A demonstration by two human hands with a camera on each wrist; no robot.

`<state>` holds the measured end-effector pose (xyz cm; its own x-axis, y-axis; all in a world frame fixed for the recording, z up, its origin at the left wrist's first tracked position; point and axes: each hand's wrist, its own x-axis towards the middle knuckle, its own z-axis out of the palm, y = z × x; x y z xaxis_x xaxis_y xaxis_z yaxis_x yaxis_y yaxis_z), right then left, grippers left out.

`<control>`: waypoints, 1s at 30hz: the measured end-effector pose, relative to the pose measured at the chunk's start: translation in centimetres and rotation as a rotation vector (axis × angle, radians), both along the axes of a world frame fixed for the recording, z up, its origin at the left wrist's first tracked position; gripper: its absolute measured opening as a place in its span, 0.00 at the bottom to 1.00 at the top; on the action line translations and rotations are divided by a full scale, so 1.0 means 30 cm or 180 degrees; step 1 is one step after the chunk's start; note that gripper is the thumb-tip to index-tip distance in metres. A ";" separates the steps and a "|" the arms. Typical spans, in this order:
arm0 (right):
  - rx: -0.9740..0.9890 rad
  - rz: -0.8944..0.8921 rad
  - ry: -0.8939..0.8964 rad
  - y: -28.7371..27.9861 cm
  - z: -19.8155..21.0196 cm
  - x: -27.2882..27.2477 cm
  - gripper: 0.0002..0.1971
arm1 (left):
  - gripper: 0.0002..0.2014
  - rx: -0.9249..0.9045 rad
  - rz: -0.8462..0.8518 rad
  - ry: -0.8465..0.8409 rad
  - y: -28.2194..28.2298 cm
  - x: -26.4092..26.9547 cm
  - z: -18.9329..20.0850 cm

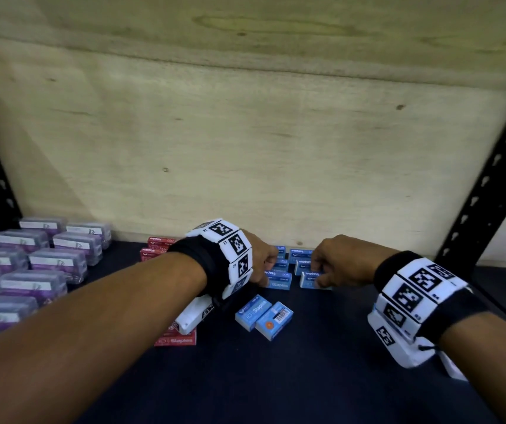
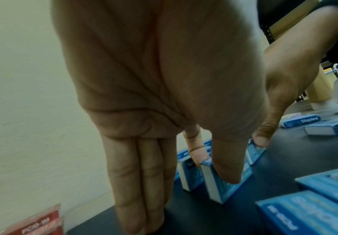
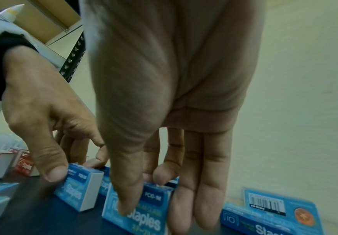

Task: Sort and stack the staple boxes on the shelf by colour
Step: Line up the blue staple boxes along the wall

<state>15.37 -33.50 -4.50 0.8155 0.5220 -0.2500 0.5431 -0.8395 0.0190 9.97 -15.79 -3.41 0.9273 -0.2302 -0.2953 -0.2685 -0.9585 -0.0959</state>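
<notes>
Blue staple boxes (image 1: 299,254) stand in two short rows near the back wall of the dark shelf (image 1: 322,377). My left hand (image 1: 268,270) pinches the front blue box (image 1: 279,283) of the left row between thumb and forefinger; the left wrist view shows this box (image 2: 216,189) on edge. My right hand (image 1: 317,272) pinches the front blue box (image 1: 308,281) of the right row, thumb on its printed face (image 3: 140,219). Two loose blue boxes (image 1: 264,316) lie nearer me. Red staple boxes (image 1: 160,245) sit left of the blue ones, and another red one (image 1: 175,339) lies under my left wrist.
Several clear boxes with purple contents (image 1: 31,270) fill the shelf's left side. A plywood back panel (image 1: 245,133) closes the rear. Black perforated uprights (image 1: 487,194) stand at both sides. More blue boxes (image 2: 321,127) lie flat at the right.
</notes>
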 end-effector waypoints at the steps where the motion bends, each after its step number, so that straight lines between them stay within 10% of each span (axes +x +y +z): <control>1: 0.0009 0.0017 -0.0003 0.002 -0.002 0.002 0.08 | 0.11 -0.0005 0.0007 -0.0007 -0.002 -0.001 0.001; 30: 0.0224 0.0071 0.0015 -0.001 0.003 -0.002 0.06 | 0.19 0.0074 -0.0005 0.0027 -0.009 -0.016 -0.006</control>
<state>15.30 -33.53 -4.40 0.8025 0.5563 -0.2158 0.5615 -0.8264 -0.0423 9.50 -16.08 -3.58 0.9244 -0.2245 -0.3084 -0.2708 -0.9556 -0.1159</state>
